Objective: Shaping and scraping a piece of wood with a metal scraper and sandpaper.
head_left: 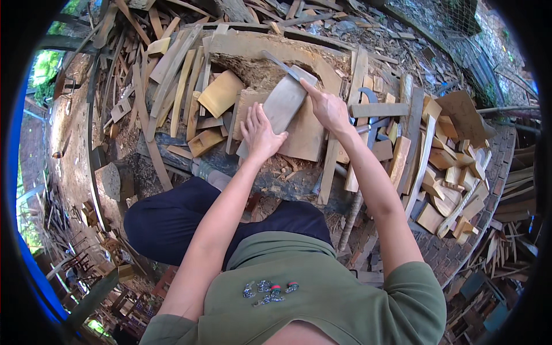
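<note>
A flat greyish wooden board [283, 104] lies tilted over larger wood pieces in front of me. My left hand [262, 135] rests across its lower part, the thumb near one edge and the fingers spread toward the other. My right hand [330, 110] is closed at the board's upper right, with the index finger stretched forward. From it a narrow metal blade [279, 63] runs up and left across the board's top end. The blade's grip is hidden inside the hand. Below the board is a wide brown wood slab [305, 138].
A yellowish wood block [221, 94] and long strips [183, 95] lie to the left. At right are a hooked metal tool [368, 95], a wooden bar [379, 110] and heaped offcuts [454, 172]. A cut log [109, 181] stands left of my knee.
</note>
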`<state>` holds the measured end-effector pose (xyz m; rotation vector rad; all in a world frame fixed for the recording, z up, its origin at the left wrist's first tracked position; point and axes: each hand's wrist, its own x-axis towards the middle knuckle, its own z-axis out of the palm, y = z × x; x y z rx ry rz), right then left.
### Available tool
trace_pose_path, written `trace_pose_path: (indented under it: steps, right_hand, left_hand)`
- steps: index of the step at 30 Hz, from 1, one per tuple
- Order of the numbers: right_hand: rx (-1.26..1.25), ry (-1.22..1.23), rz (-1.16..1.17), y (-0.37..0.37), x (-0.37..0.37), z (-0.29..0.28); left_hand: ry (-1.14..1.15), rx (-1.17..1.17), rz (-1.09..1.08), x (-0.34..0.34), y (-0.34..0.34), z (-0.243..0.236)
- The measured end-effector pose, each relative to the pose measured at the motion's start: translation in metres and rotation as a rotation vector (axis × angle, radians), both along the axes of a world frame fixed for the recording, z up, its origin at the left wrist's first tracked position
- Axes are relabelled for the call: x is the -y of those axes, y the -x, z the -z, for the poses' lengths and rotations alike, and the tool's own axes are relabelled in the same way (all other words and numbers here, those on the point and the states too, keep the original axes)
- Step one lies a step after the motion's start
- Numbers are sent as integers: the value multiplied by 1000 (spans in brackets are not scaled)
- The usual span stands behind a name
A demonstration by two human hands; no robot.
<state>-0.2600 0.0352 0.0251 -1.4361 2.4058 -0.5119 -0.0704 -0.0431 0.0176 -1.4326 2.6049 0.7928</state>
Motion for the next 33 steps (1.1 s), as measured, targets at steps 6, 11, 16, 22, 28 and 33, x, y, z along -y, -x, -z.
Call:
trace_pose_path:
  steps: [6, 11, 16, 22, 28, 33]
  right_hand:
    - [23, -77, -47, -24, -17, -18]
    - [-132, 0, 23, -2, 11, 5]
    - [16, -80, -37, -25, -8, -8]
    - [-163, 1, 46, 6, 11, 2]
    - [-38, 25, -26, -11, -18, 16]
    - [-100, 1, 76, 4, -5, 2]
  left_hand:
    - [71, 48, -18, -6, -4, -3]
    - [36, -26, -7, -6, -1, 3]
    - [121, 7, -22, -9, -7, 7]
    - [61, -29, -33, -11, 0, -2]
    - [80, 5, -14, -11, -6, 3]
    - [90, -32, 10, -10, -2, 3]
